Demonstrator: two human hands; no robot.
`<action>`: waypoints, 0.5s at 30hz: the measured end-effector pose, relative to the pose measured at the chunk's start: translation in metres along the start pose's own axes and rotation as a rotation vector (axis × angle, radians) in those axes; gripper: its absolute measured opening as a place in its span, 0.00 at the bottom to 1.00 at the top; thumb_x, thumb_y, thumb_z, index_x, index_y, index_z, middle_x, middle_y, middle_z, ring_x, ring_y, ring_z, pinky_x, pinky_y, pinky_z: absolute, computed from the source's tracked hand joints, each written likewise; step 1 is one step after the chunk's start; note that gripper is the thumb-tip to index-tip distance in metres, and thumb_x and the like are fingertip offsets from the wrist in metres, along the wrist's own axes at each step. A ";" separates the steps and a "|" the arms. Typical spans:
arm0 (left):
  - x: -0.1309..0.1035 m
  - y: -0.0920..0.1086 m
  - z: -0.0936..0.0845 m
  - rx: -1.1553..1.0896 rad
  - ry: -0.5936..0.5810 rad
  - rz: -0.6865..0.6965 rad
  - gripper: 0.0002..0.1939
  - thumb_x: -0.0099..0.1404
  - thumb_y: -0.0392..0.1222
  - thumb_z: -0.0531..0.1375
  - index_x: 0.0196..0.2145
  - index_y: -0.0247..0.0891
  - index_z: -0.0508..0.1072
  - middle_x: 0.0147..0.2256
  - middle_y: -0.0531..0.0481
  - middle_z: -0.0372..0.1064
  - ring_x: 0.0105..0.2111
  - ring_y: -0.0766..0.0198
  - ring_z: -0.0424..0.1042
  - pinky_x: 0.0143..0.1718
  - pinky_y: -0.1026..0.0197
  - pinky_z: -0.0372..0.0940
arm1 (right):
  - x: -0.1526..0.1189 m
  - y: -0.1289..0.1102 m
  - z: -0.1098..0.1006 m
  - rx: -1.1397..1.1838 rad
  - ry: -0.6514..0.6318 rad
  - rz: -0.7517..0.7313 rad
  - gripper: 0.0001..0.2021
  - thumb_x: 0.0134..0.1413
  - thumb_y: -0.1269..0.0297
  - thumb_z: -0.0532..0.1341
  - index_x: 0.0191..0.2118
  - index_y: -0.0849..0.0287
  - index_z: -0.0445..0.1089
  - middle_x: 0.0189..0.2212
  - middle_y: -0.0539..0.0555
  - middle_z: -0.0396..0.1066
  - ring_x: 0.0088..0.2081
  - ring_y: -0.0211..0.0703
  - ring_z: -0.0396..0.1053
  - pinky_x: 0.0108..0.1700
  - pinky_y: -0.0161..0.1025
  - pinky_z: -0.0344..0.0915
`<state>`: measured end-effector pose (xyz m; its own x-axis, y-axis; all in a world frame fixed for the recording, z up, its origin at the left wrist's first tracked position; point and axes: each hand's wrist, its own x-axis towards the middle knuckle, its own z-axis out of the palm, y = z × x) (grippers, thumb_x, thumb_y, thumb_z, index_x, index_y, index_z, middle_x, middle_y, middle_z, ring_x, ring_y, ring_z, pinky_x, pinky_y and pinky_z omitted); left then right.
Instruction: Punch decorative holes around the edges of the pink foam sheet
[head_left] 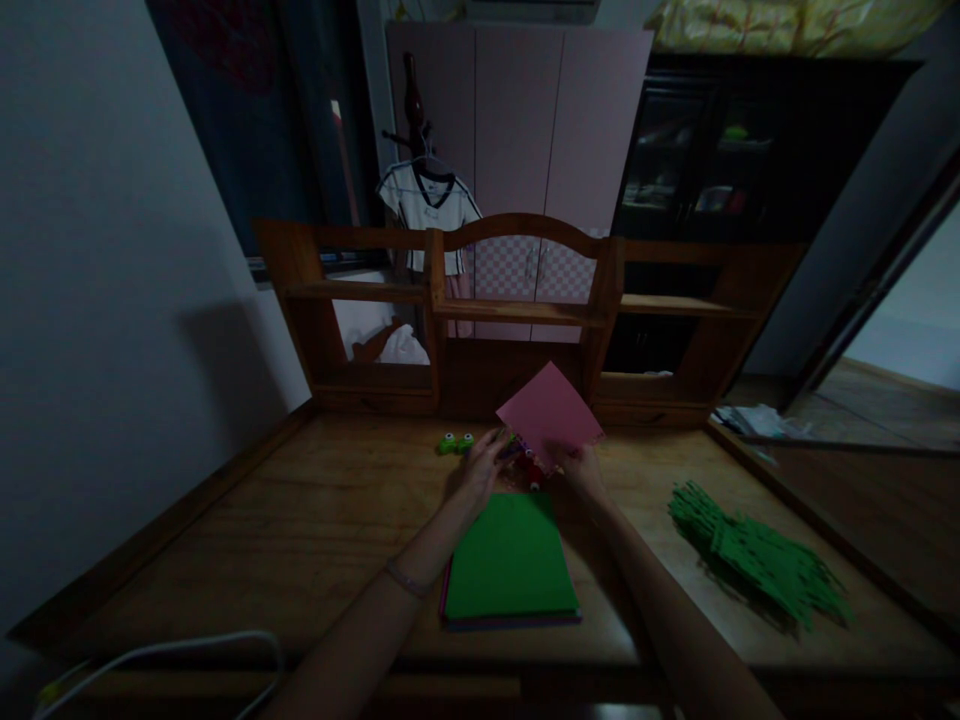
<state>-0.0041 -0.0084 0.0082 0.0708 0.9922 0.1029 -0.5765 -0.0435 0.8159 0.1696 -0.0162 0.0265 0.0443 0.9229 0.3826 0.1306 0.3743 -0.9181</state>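
Note:
A square pink sheet of paper is raised above the desk, one corner pointing up. My right hand is closed on its lower edge. My left hand is beside the sheet's lower left edge, fingers bent; small dark and purplish shapes by the fingertips are too dim to tell apart. Below the hands lies a stack of coloured paper with a green sheet on top. A small red object shows between the hands, partly hidden by the pink sheet. Just left of my left hand sits a green object with two round eyes.
A heap of fringed green paper lies on the desk's right side. A wooden shelf unit stands along the back of the wooden desk. A white cable curves at the front left. Raised edges border the desk's sides.

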 end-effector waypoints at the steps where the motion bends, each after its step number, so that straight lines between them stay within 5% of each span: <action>1: 0.001 0.000 0.000 0.002 0.007 0.003 0.18 0.55 0.46 0.64 0.42 0.37 0.72 0.47 0.42 0.68 0.40 0.60 0.71 0.41 0.59 0.66 | 0.000 -0.001 0.000 -0.002 -0.003 0.001 0.15 0.46 0.58 0.58 0.38 0.61 0.73 0.36 0.57 0.75 0.38 0.47 0.71 0.38 0.40 0.66; 15: -0.006 0.006 0.007 -0.003 0.057 -0.043 0.16 0.52 0.43 0.66 0.39 0.36 0.74 0.44 0.45 0.71 0.36 0.62 0.73 0.37 0.62 0.68 | -0.001 0.001 0.002 -0.020 -0.021 0.019 0.13 0.44 0.57 0.61 0.35 0.59 0.73 0.36 0.57 0.75 0.38 0.47 0.72 0.41 0.42 0.66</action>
<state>-0.0019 -0.0151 0.0168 0.0490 0.9982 0.0354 -0.5760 -0.0007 0.8175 0.1676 -0.0159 0.0248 0.0261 0.9315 0.3627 0.1500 0.3551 -0.9227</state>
